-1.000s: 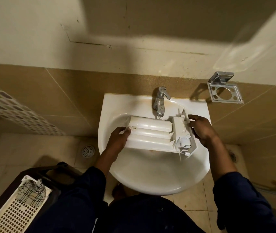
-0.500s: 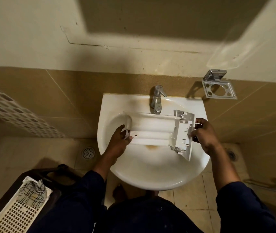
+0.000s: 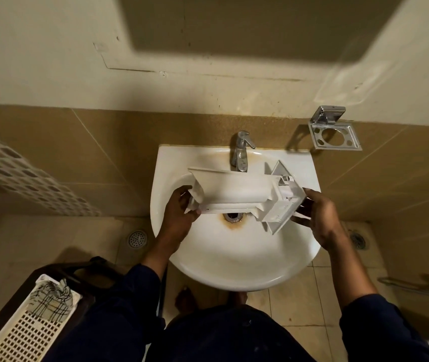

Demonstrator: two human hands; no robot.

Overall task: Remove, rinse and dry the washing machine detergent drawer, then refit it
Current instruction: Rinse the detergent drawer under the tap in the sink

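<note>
White drawer (image 3: pixel 236 194), white rust-stained basin (image 3: pixel 234 257), checked cloth (image 3: pixel 51 296).

The detergent drawer (image 3: pixel 236 195) is a long white plastic tray, lying crosswise between the two grips. Its rounded rear end sits in the left grip (image 3: pixel 179 214). Its flat front panel, ribbed on the back and skewed at an angle, is pinched by the right grip (image 3: pixel 319 218). A smooth closed side faces up.

Basin (image 3: pixel 234 262): white, fixed to the tiled wall, rusty ring round its drain (image 3: pixel 233 216)
Back rim: chrome tap (image 3: pixel 240 152) stands on it, brown staining beside
Floor (image 3: pixel 294 304): beige tiles, round floor drain (image 3: pixel 137 239) at left, pale lattice basket (image 3: pixel 25 333) carrying a checked cloth (image 3: pixel 51 296)
</note>
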